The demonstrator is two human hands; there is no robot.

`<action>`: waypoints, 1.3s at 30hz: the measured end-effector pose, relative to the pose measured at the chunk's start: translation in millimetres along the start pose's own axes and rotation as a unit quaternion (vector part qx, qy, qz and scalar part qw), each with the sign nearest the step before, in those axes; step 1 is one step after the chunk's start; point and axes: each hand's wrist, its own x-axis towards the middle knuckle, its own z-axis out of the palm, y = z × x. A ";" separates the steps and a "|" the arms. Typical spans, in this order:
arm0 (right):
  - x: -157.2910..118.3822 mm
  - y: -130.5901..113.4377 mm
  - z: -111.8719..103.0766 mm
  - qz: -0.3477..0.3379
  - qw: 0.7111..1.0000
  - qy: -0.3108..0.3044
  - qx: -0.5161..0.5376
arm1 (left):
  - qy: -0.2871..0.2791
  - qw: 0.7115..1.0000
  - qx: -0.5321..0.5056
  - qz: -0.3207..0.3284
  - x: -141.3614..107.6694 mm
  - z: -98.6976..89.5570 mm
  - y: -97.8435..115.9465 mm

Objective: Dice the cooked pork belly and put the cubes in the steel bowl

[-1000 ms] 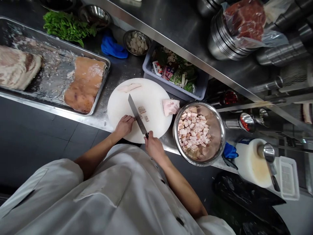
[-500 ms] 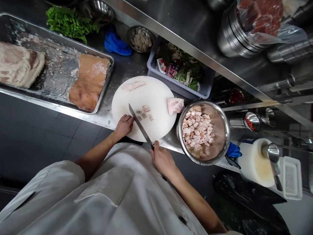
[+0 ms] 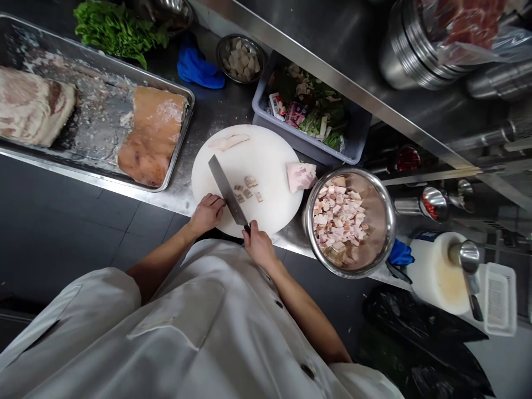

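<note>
The stainless-steel desk [image 3: 208,111] carried a metal tray [image 3: 97,127] at its left, along the near edge. Rightward along that edge came a round white cutting board [image 3: 274,149], then a large steel bowl [image 3: 375,221]. Toward the far edge were a crumpled blue cloth [image 3: 197,69], a small metal bowl [image 3: 219,55] just beside it, and a lavender plastic bin [image 3: 286,134].

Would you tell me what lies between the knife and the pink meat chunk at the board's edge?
Small cut meat pieces lie between the knife and the chunk, with bare board around them, in the head view.
</note>
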 end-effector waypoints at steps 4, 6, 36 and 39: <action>-16.7 20.8 1.4 0.000 1.000 0.014 0.015 | 0.048 0.996 -0.037 -0.070 6.3 -32.1 -18.8; -37.5 34.2 3.7 -0.016 1.000 -0.017 0.010 | 0.111 0.984 -0.008 -0.138 21.5 -53.8 -38.3; -39.1 67.1 -1.7 0.104 0.989 0.095 0.042 | -0.026 0.997 0.033 -0.066 70.1 5.2 28.6; -33.5 55.6 -22.4 0.078 0.989 0.125 0.024 | 0.009 0.995 0.094 -0.017 54.2 12.0 31.0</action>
